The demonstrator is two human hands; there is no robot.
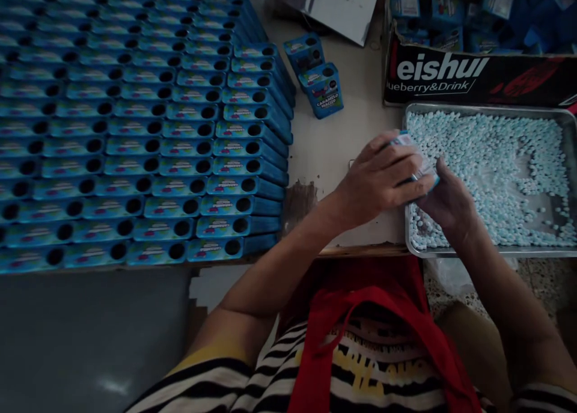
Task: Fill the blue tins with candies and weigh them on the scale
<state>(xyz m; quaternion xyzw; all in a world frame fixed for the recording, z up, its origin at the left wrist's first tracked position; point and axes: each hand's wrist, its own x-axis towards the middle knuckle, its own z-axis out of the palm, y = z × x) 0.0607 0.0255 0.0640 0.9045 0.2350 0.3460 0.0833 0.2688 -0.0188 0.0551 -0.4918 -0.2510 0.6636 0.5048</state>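
Observation:
My left hand (383,175) is wrapped over a small blue box (419,160), which is tilted at the left edge of the metal tray (409,232). Beneath the box's lower end is my right hand (448,202), its thumb raised and its other fingers mostly hidden; whether it grips the box cannot be made out. Many small pale blue and white candies (478,160) lie spread in the tray. Two blue boxes stand on the table left of the tray, the nearer one (327,94) showing its printed front.
Rows of blue boxes (135,148) with dark round holes cover the left side of the table (356,118). At the back right a black carton (505,79) holds more blue boxes. A silvery sheet (342,7) lies at the back.

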